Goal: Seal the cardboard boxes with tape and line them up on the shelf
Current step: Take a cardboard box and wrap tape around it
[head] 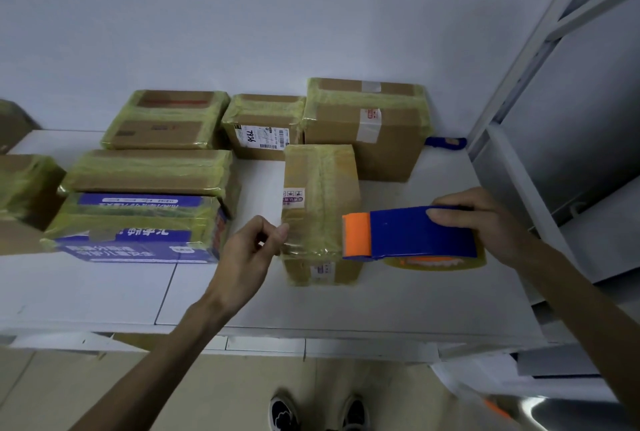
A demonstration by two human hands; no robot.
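A small cardboard box [320,188], wrapped in yellowish tape, stands on the white shelf [346,306] in front of me. My left hand [249,250] pinches a strip of clear tape at the box's left front edge. My right hand [485,219] grips a blue tape dispenser [415,233] with an orange front, held against the box's right side. The tape roll [436,262] shows under the dispenser.
Several taped boxes sit further back and left: a blue-printed one [138,233], a flat one [149,170], a labelled one [263,125] and a large one [367,122]. A blue tool [446,143] lies by the wall. Metal shelf uprights [519,66] rise at right.
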